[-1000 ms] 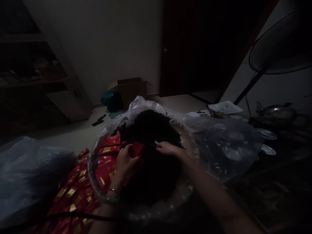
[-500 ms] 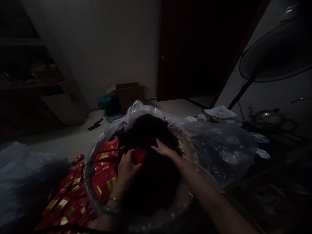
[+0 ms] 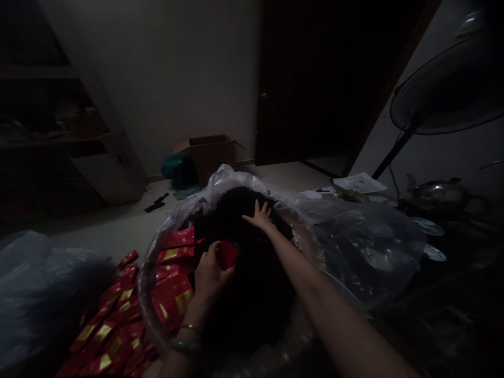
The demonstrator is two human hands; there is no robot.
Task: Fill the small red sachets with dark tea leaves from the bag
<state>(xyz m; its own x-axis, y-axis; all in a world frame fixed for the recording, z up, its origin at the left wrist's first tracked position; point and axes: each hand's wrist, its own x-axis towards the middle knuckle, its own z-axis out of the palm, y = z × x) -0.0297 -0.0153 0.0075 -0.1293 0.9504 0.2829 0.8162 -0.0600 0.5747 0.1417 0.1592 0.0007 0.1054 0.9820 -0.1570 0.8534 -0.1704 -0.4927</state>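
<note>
My left hand (image 3: 211, 273) is closed around a small red packet (image 3: 227, 254), held over a heap of dark loose leaves (image 3: 236, 215) that looks like tea. Further out, my right hand (image 3: 262, 216) rests on or just above the heap with its fingers spread. The heap fills a wide round basket lined with clear plastic (image 3: 147, 283). Inside its left side lie several red packets with gold labels (image 3: 173, 302), close to my left wrist. The room is dim, so the packet's mouth cannot be made out.
More red packets (image 3: 114, 336) are piled outside the basket at lower left, beside a clear plastic bag (image 3: 43, 294). A cardboard box (image 3: 212, 157) stands behind by the wall. On the right are a standing fan (image 3: 444, 89), a metal kettle (image 3: 437, 194) and papers (image 3: 360, 182).
My right hand has reached further out over the dark heap and its fingers have spread. My left hand still holds the red packet in nearly the same place.
</note>
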